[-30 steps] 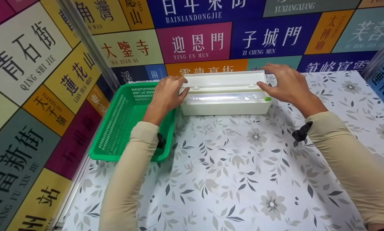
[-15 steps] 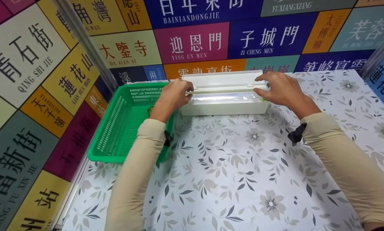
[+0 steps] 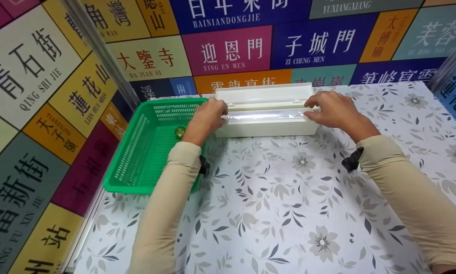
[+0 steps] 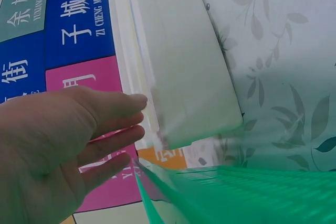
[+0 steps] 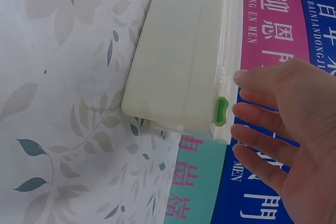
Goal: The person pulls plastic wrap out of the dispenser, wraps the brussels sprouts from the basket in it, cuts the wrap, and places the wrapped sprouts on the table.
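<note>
A long white cling film dispenser (image 3: 266,129) stands at the back of the table with its lid (image 3: 264,93) tilted up. Clear film (image 3: 266,115) shows along its opening. At the dispenser's left end is my left hand (image 3: 209,116), thumb and fingers apart, their tips right at the edge of the opening. My right hand (image 3: 336,110) is at the other end, index finger and thumb spread near the film. In the right wrist view, a green slider (image 5: 221,111) sits on the dispenser's end, close to my relaxed fingers (image 5: 262,111).
Left of the dispenser stands a green plastic basket (image 3: 115,186), with my left forearm over its right side. A small round green thing (image 3: 180,132) lies inside. A flower-patterned cloth (image 3: 273,213) covers the table. Walls with coloured signs (image 3: 228,49) rise behind and to the left.
Both hands have moved slightly inward and down toward the film opening. The left forearm shifted right, uncovering the round green thing in the basket. The dispenser's lid stays up.
</note>
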Demonstrator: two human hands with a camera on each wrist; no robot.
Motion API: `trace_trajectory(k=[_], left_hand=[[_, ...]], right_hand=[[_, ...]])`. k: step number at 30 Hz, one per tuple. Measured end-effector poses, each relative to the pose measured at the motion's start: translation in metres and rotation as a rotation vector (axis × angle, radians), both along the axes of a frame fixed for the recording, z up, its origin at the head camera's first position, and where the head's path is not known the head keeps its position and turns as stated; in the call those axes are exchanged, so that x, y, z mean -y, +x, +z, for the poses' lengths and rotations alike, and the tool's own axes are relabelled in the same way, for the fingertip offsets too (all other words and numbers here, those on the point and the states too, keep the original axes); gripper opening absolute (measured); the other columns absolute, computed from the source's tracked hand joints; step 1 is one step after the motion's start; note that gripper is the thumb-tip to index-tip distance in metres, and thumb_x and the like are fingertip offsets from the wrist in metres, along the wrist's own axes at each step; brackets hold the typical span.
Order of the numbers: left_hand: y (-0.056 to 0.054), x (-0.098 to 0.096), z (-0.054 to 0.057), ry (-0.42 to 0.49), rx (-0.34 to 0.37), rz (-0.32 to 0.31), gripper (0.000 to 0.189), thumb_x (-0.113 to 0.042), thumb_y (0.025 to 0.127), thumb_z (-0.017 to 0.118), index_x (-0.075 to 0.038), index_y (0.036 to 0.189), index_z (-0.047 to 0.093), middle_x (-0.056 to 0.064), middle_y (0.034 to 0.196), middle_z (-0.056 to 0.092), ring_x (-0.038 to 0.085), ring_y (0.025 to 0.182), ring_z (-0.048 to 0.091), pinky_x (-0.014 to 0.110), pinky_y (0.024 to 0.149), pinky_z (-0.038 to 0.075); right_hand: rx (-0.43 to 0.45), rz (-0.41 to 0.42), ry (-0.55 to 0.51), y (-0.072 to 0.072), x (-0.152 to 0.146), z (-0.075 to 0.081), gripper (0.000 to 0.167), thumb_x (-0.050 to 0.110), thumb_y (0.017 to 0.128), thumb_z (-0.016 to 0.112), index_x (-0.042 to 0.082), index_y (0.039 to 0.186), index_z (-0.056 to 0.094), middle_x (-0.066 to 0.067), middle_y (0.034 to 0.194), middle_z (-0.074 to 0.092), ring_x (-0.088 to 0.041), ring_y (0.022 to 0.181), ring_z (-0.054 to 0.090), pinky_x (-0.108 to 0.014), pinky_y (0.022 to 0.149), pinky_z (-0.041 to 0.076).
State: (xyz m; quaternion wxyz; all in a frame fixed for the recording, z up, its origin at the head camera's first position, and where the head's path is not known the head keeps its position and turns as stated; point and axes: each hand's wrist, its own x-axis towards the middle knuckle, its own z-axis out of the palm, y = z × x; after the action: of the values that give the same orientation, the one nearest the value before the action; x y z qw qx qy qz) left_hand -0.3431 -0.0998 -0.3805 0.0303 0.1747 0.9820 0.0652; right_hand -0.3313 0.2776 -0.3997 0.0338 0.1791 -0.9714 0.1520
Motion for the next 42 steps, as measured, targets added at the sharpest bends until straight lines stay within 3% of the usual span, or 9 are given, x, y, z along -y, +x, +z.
trace_trajectory(k=[9, 20, 29, 42], left_hand=[[-0.001, -0.003, -0.004, -0.091, -0.026, 0.003, 0.029, -0.007, 0.103, 0.073, -0.008, 0.131, 0.077, 0.016, 0.129, 0.075, 0.033, 0.116, 0.073, 0.045, 0.103, 0.062], [-0.002, -0.008, -0.006, -0.191, -0.079, -0.013, 0.022, -0.007, 0.104, 0.071, -0.006, 0.125, 0.077, 0.016, 0.124, 0.075, 0.034, 0.110, 0.074, 0.049, 0.096, 0.064], [-0.003, -0.008, -0.009, -0.169, -0.097, -0.012, 0.019, -0.005, 0.104, 0.070, -0.006, 0.122, 0.078, 0.017, 0.122, 0.075, 0.035, 0.109, 0.075, 0.048, 0.096, 0.064], [-0.009, -0.006, -0.010, -0.142, -0.056, -0.013, 0.025, -0.003, 0.103, 0.071, -0.008, 0.127, 0.076, 0.016, 0.126, 0.075, 0.034, 0.114, 0.072, 0.046, 0.105, 0.061]], right_hand=[[0.045, -0.017, -0.010, -0.001, -0.001, -0.007, 0.030, 0.027, 0.102, 0.072, 0.009, 0.125, 0.080, -0.017, 0.122, 0.078, -0.037, 0.112, 0.071, -0.061, 0.086, 0.057], [0.045, -0.032, -0.029, -0.004, 0.000, -0.010, 0.021, 0.023, 0.103, 0.072, 0.010, 0.115, 0.083, -0.016, 0.118, 0.078, -0.035, 0.109, 0.071, -0.060, 0.085, 0.056], [0.011, -0.038, -0.028, -0.005, 0.002, -0.015, 0.021, 0.022, 0.104, 0.068, 0.007, 0.111, 0.081, -0.018, 0.115, 0.077, -0.036, 0.104, 0.071, -0.061, 0.082, 0.056], [0.002, -0.055, -0.080, -0.007, 0.001, -0.017, 0.022, 0.018, 0.106, 0.064, 0.003, 0.117, 0.076, -0.020, 0.115, 0.077, -0.038, 0.105, 0.071, -0.060, 0.086, 0.056]])
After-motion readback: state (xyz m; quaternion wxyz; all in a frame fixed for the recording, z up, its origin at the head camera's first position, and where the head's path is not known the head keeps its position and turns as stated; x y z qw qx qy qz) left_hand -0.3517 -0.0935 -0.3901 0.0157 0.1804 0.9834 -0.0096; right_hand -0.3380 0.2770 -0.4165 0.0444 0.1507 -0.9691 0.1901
